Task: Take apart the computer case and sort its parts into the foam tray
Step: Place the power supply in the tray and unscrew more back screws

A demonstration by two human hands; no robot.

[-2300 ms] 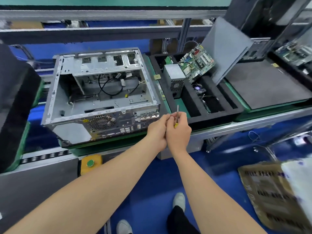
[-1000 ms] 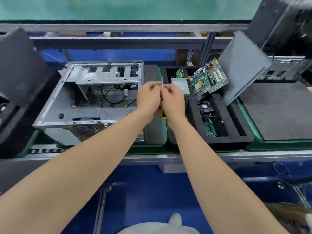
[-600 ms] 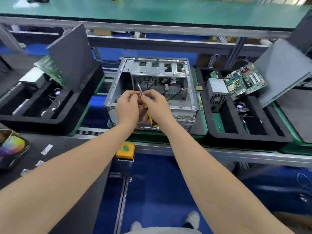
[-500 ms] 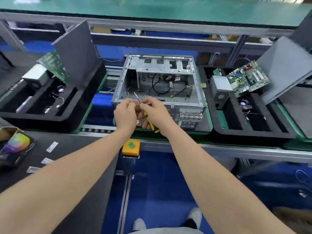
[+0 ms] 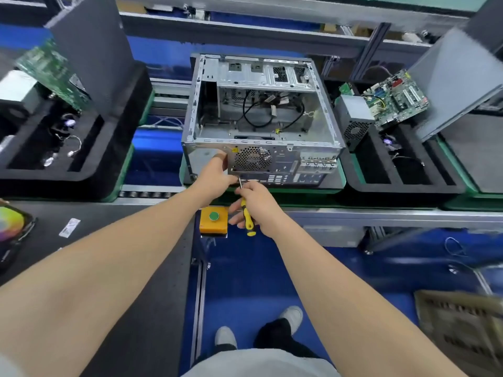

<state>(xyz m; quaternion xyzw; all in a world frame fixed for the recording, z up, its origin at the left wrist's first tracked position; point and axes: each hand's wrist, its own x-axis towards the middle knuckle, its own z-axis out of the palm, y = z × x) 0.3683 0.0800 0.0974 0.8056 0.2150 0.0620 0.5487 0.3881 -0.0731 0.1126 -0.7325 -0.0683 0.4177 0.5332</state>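
The big open computer case (image 5: 261, 123) sits in the middle, and the black foam tray (image 5: 402, 187) just right of it holds a grey power box (image 5: 353, 118) and a green circuit board (image 5: 394, 100). The left hand (image 5: 215, 174) rests on the near wall of the case with its thumb up, but I cannot tell if its other fingers are apart or together. The right hand (image 5: 255, 202), close by, has its fingers wrapped tight round a yellow and black screwdriver (image 5: 247, 216) that points up at that wall.
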